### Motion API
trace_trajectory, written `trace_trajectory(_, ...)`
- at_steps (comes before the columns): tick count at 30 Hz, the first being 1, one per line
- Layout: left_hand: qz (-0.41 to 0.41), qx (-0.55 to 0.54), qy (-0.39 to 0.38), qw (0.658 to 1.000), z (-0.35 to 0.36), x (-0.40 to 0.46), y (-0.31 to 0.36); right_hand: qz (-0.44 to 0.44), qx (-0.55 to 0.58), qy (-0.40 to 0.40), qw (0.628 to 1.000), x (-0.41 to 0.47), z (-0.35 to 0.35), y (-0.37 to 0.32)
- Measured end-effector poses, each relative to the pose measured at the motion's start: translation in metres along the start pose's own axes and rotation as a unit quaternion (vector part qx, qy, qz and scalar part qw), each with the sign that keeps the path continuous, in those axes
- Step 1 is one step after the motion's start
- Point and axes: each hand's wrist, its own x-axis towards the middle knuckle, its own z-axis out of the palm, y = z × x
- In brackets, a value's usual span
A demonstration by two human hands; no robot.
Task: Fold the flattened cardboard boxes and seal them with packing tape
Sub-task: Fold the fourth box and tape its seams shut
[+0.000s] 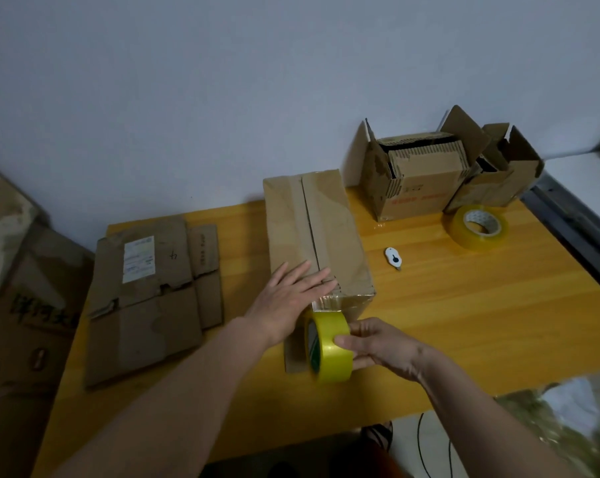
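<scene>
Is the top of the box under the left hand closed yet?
Closed: both flaps of the box lie flat, meeting at the seam.

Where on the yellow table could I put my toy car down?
Bare table lies right of the folded box, in front of the white cutter and spare tape roll. The left, under the flattened cardboard, is crowded.

Matt creased cardboard box, glossy yellow tape roll, smooth wood table

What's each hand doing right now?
Left hand: open, flat on the folded brown cardboard box.
Right hand: gripping the yellow packing tape roll.
</scene>
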Motion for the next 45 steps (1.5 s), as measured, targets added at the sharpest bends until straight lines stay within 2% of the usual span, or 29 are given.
trace_trajectory(4,-0.005,-0.004,0.003,1.000,-0.001,0.001,-0.001,0.015,-0.054,0.026,0.998,0.001,0.001,-0.001)
trace_trajectory(10,-0.009,-0.029,-0.012,0.999,-0.003,0.004,-0.005,0.013,-0.065,0.088,0.994,0.014,0.006,0.009)
trace_trajectory(12,-0.015,-0.057,0.005,0.998,-0.001,0.002,-0.003,0.025,-0.061,0.092,0.994,0.018,0.006,0.008)
trace_trajectory(14,-0.043,-0.061,0.036,0.997,0.002,0.003,0.001,0.041,-0.048,0.088,0.994,0.018,0.000,0.007)
trace_trajectory(16,-0.086,-0.017,0.060,0.994,0.006,0.009,0.009,0.054,-0.027,0.084,0.995,0.016,-0.012,0.008)
trace_trajectory(18,-0.132,0.017,0.077,0.988,0.008,0.019,0.021,0.047,-0.014,0.131,0.990,0.015,-0.029,0.009)
trace_trajectory(21,-0.166,0.039,0.094,0.981,0.013,0.030,0.033,0.046,-0.041,0.258,0.964,0.023,-0.059,0.011)
trace_trajectory(26,-0.189,0.063,0.109,0.974,0.019,0.040,0.035,0.018,-0.156,0.346,0.925,0.058,-0.107,0.003)
trace_trajectory(30,-0.186,0.042,0.146,0.971,0.015,0.053,0.033,0.002,-0.287,0.368,0.885,0.097,-0.147,-0.003)
trace_trajectory(35,-0.159,0.046,0.270,0.949,0.023,0.067,0.029,0.016,-0.462,0.358,0.811,0.146,-0.188,-0.001)
trace_trajectory(37,-0.154,0.038,0.309,0.938,0.028,0.069,0.030,0.023,-0.499,0.353,0.791,0.160,-0.198,0.005)
trace_trajectory(40,-0.151,0.029,0.333,0.930,0.033,0.069,0.026,-0.038,-0.527,0.379,0.760,0.174,-0.208,0.015)
trace_trajectory(42,-0.144,0.047,0.336,0.930,0.035,0.069,0.024,-0.069,-0.524,0.389,0.755,0.179,-0.209,0.016)
trace_trajectory(45,-0.122,0.050,0.332,0.934,0.038,0.065,0.025,-0.081,-0.477,0.381,0.788,0.175,-0.204,0.020)
